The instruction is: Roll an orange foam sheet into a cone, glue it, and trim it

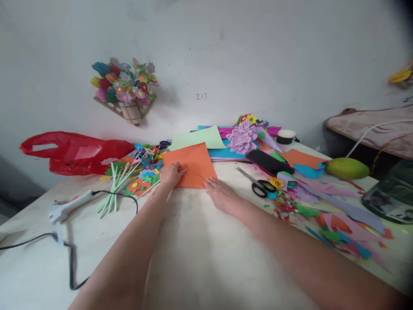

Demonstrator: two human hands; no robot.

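An orange craft sheet (193, 159) lies at the middle of the table, its far corner overlapping a pale green sheet (196, 140). My left hand (172, 174) is on its left part, fingers curled and thumb drawn in against the sheet. At its near right corner rests my right hand (222, 193), fingers stretched out flat over the edge. To the right of the sheet are black-handled scissors (258, 183) with their blades slightly apart. A lilac foam flower (241, 137) sits behind, on stacked coloured sheets.
At left are a glue gun (71, 206) with its cord, pale green sticks (114, 189), cut-out flowers (138, 185) and a red plastic bag (80, 153). Rightward lie a phone (269, 162), colourful scraps (342, 228), a green-yellow fruit (347, 168) and a large jar (392, 193).
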